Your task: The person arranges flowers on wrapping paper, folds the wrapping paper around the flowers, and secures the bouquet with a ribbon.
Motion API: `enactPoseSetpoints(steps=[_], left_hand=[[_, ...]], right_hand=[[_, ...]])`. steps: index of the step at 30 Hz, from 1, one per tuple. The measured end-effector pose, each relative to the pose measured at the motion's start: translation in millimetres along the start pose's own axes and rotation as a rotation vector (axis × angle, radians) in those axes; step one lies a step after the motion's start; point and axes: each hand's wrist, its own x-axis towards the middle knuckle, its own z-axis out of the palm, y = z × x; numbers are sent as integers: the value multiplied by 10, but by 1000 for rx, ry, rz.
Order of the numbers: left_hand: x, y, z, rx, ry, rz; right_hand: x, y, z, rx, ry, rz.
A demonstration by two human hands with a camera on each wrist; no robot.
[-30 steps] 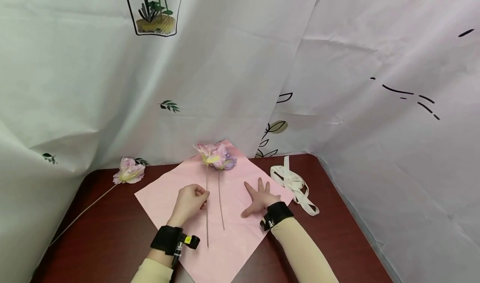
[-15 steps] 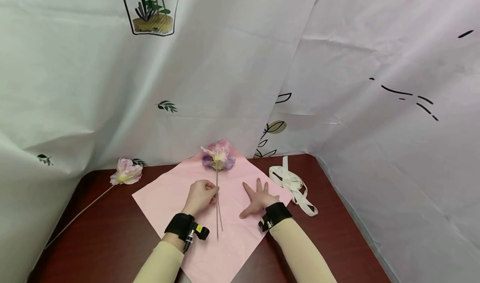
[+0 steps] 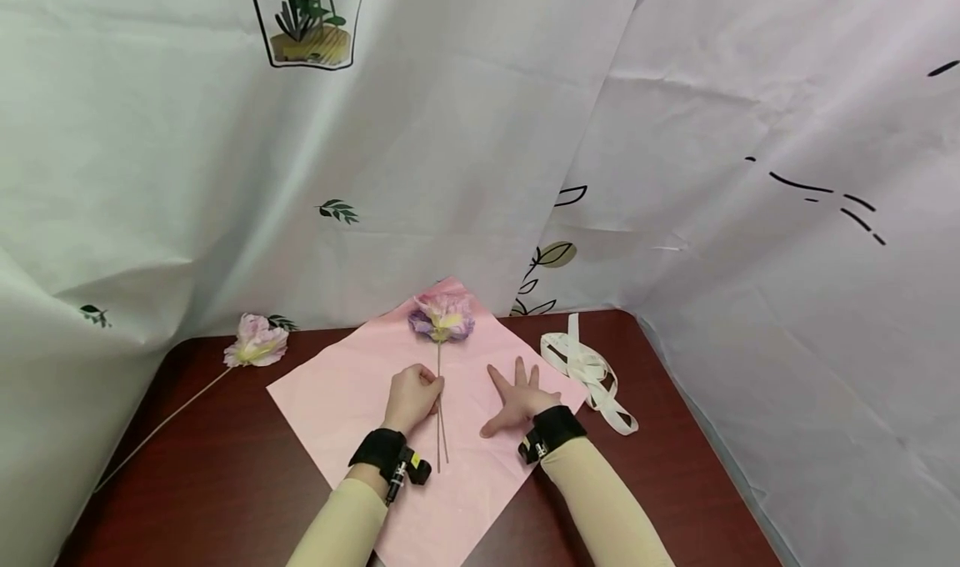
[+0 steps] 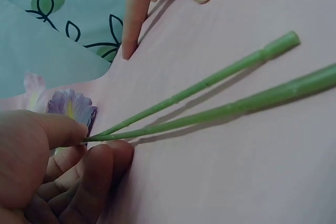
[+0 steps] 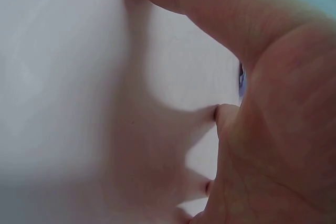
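My left hand pinches the stem of an artificial pink flower between thumb and finger. Its bloom overlaps a purple flower, both lying over a diamond-turned sheet of pink paper. In the left wrist view, a shorter green stem and a thicker one converge at the fingertips and spread apart below; I cannot tell if both are gripped. With fingers spread, my right hand rests on the paper's right side, its fingertips touching the sheet in the right wrist view.
Another pink flower with a long stem lies at the table's left. A loosely coiled white ribbon lies beside the paper's right corner. Behind the dark red table hangs a printed white cloth.
My left hand has moved right with the pink flower, bringing its bloom over the purple one and its stem across the other stem. The right hand has stayed in place.
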Motion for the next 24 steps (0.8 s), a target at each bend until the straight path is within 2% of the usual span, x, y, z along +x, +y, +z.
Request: enactPoseSetpoints(steps=[11,18,24], left_hand=[[-20,-38,11,-21,6,-7],[-14,-66,26,-7,22,22],[-6,-71,17,-8,24,11]], right_hand=[[15,11,-4,-5,-7,-1],[13,21,-5,-10,5,-3],[13,5,-15,-14,12,-7]])
